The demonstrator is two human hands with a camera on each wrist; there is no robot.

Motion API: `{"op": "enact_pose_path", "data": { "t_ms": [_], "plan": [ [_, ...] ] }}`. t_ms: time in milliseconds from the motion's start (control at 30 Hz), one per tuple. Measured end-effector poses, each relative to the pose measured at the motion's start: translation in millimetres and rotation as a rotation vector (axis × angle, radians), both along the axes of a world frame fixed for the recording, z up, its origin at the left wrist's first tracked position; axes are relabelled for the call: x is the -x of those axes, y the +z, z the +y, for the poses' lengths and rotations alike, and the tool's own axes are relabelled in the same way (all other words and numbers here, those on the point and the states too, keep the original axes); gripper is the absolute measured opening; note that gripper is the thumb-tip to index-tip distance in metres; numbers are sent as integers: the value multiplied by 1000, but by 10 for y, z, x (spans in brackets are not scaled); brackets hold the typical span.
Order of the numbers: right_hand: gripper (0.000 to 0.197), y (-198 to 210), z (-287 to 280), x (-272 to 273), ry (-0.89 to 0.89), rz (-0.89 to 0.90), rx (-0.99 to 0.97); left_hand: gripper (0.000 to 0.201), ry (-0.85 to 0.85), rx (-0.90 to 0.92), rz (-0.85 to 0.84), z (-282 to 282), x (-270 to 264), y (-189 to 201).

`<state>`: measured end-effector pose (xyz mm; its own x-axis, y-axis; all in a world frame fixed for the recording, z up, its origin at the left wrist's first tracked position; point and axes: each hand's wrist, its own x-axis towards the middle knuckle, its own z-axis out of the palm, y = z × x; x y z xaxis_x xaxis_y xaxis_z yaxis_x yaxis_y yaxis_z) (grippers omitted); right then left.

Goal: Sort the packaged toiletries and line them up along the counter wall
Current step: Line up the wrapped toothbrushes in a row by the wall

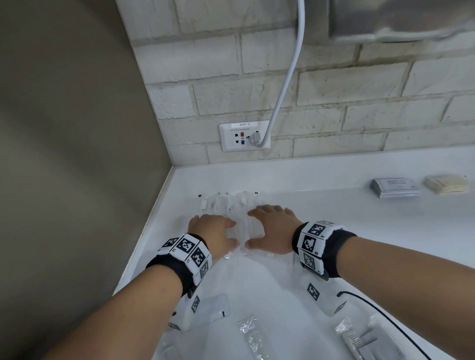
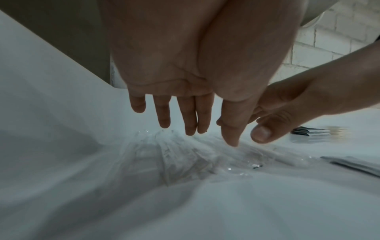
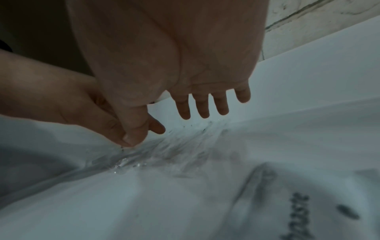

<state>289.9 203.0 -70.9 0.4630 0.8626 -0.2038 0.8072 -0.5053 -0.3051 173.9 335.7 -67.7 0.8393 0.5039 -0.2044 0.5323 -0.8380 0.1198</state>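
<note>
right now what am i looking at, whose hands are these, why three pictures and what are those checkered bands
No machine here: a person works with bare hands. The big picture comes from a camera on their head, looking down. The other two come from cameras on each wrist, looking along the fingers. The checkered wristbands sit where those cameras are worn. The left hand and right hand lie open, fingers straight, either side of a pile of clear plastic packets on a white counter. Nothing is gripped. Wrapped combs lie nearer; a grey stack and a tan stack sit to the right.
</note>
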Motion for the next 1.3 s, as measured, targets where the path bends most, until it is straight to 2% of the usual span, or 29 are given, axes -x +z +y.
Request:
{"op": "enact_pose_path", "data": {
  "t_ms": [133, 300, 1300],
  "plan": [
    [75, 54, -156, -91, -30, 86, 25, 60, -71, 0, -25, -122, -14, 8],
    [76, 28, -252, -105, 38, 66, 131, 57, -147, -56, 91, -258, -38, -33],
    [69, -35, -164, -111, -17, 26, 156, 52, -126, -18, 132, -233, -105, -61]
  ]
}}
